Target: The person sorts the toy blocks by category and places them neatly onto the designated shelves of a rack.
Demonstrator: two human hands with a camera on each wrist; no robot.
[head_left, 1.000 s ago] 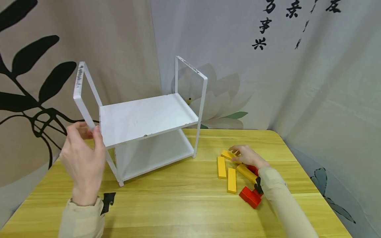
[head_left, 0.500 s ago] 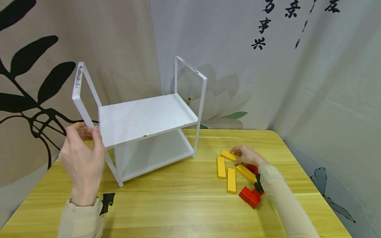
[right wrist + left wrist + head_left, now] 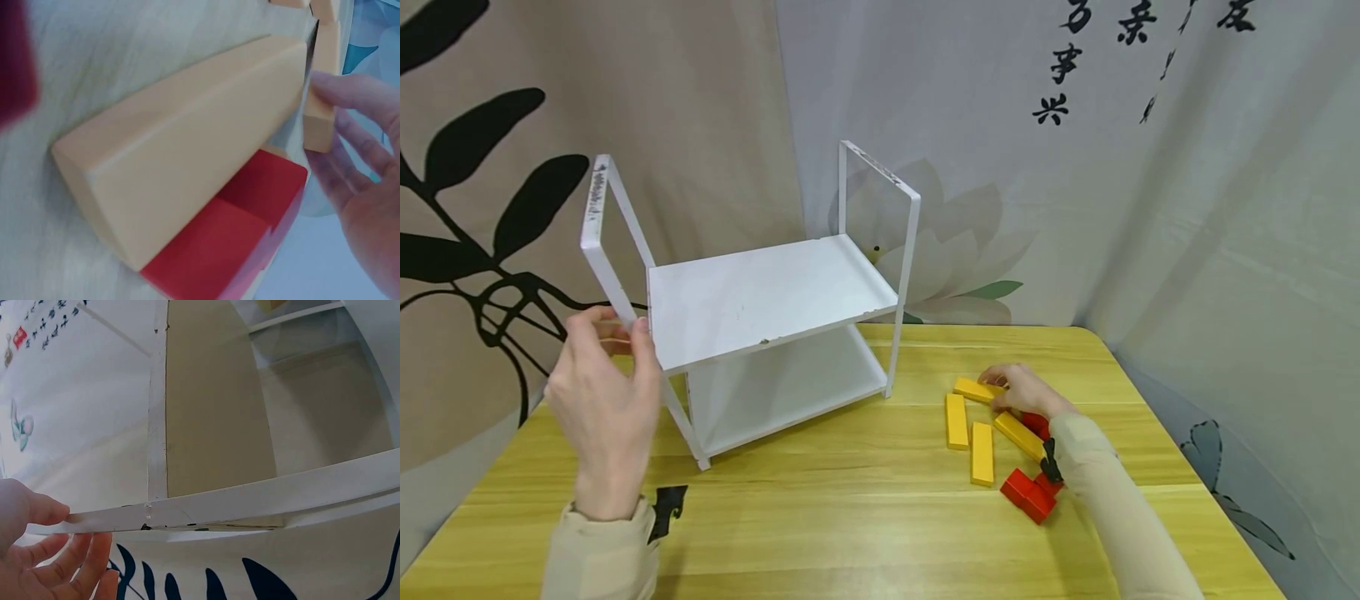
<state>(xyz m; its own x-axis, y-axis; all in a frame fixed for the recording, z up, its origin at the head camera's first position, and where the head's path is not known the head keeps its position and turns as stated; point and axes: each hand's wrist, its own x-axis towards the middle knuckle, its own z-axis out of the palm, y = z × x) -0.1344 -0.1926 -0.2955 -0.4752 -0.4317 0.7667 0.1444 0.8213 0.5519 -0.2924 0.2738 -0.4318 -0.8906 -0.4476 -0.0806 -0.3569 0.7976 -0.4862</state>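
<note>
My left hand (image 3: 606, 396) pinches the left upright of a white two-tier shelf (image 3: 767, 296), with the thumb on the near side and the fingers curled behind. The left wrist view shows the same grip on the white bar (image 3: 119, 517). Over at the right, my right hand (image 3: 1030, 390) holds the end of a yellow block (image 3: 973, 389) between thumb and fingers, the fingertips partly hiding it. The right wrist view has this block (image 3: 320, 128) between the thumb and fingers. Another yellow block (image 3: 1021, 435) lies just below that hand, beside a red block (image 3: 1036, 425).
Two more yellow blocks (image 3: 957, 421) (image 3: 982, 454) lie left of the right hand. A red angular piece (image 3: 1030, 496) sits near the right sleeve. The wooden table (image 3: 820, 533) meets printed curtains (image 3: 985, 108) at the back and sides.
The right fingers have come down from above the yellow block and now grip its end. The left hand keeps its hold on the shelf upright. The view has drifted slightly.
</note>
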